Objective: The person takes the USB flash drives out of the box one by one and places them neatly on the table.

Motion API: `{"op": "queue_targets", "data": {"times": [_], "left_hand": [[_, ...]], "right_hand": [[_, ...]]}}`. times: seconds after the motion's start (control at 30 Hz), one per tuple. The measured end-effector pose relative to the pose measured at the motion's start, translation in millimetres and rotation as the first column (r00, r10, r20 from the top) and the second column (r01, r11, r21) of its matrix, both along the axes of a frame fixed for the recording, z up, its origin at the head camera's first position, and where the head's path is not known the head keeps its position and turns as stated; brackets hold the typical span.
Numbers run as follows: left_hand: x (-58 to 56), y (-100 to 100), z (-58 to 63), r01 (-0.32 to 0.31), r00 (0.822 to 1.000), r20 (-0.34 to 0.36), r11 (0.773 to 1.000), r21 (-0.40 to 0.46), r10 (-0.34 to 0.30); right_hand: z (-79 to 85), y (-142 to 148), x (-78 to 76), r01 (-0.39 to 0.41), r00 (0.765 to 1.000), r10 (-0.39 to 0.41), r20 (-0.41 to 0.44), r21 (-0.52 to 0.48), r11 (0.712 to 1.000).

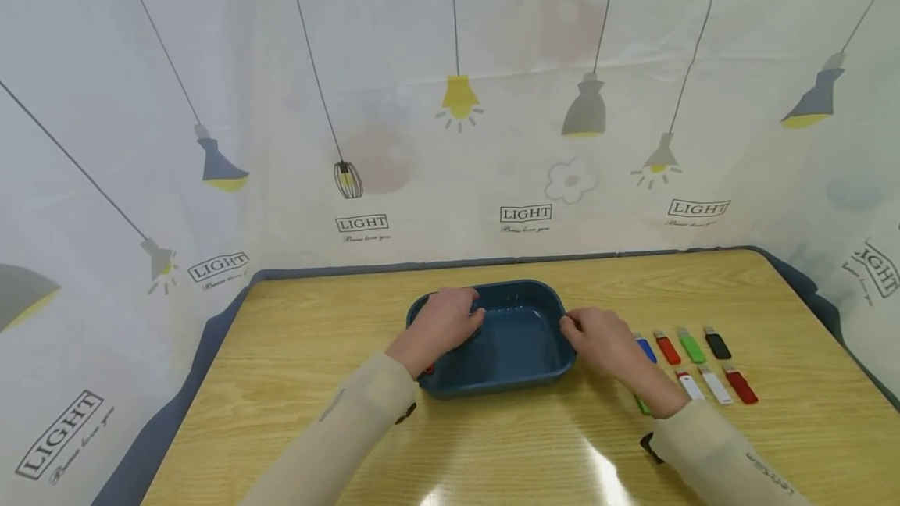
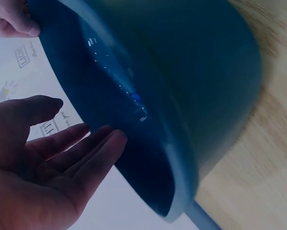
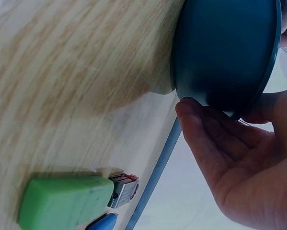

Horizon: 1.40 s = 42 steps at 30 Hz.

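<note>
Yellowish wood-grain table (image 1: pixel 316 326) supports the blue, rounded-rectangular, plastic-looking tray (image 1: pixel 523 342); your right hand (image 1: pixel 601 338) pinches it, so brace gently beneath your loose-fingered left hand (image 1: pixel 441 324).

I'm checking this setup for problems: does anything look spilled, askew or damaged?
Nothing stands out. The blue tray stands upright on the table, with no visible spill or crack, and the USB sticks lie in two rough rows. Bright specks inside the tray look like glare. One red item near its left end is mostly hidden.
</note>
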<state>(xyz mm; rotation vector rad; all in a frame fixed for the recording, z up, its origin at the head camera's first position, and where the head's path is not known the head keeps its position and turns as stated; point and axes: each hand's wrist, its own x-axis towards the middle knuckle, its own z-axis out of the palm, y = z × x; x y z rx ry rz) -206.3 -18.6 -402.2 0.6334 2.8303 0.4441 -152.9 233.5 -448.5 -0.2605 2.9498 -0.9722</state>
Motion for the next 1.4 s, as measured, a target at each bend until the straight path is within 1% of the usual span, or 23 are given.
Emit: {"op": "queue_targets", "data": {"times": [0.1,0.17,0.3,0.4,0.7,0.93,1.1,1.27,1.4], "left_hand": [[-7.2,3.3,-5.9,0.023,1.0,0.014,1.0,-0.012,-0.023],[-11.0,6.0,-8.8,0.026,0.999,0.04,1.0,-0.016,-0.025],[-15.0,11.3,-14.0,0.007,0.997,0.078,0.999,-0.043,-0.004],[-15.6,13.4,-17.3,-0.009,0.996,0.089,0.998,-0.063,0.014],[-13.9,15.0,-23.5,-0.027,0.995,0.098,0.997,-0.069,0.033],[-8.5,16.8,-26.8,-0.012,0.995,0.101,0.998,-0.065,0.018],[-5.9,15.6,-29.6,0.007,0.997,0.082,0.999,-0.054,-0.003],[-5.8,13.6,-29.6,0.035,0.997,0.063,0.998,-0.055,-0.031],[-6.8,13.3,-30.5,0.05,0.997,0.065,0.997,-0.055,-0.046]], "right_hand": [[0.3,-0.4,0.5,0.01,1.0,-0.01,-0.009,0.005,1.0],[0.3,-0.6,0.5,0.016,1.0,-0.016,-0.017,0.008,1.0],[0.6,-1.2,0.8,0.022,0.999,-0.021,-0.025,0.006,1.0],[0.8,-1.7,1.3,0.017,1.0,-0.017,-0.023,0.001,1.0],[1.8,-2.2,2.1,0.006,1.0,-0.006,-0.026,0.0,1.0],[1.5,-0.9,1.3,0.003,1.0,-0.003,-0.016,-0.007,1.0],[0.8,-0.2,2.0,0.001,1.0,-0.001,-0.025,-0.006,1.0],[0.7,-0.3,2.3,0.005,1.0,-0.005,-0.023,-0.005,1.0],[0.1,-0.8,1.9,0.005,1.0,-0.005,-0.018,0.001,1.0]]}}
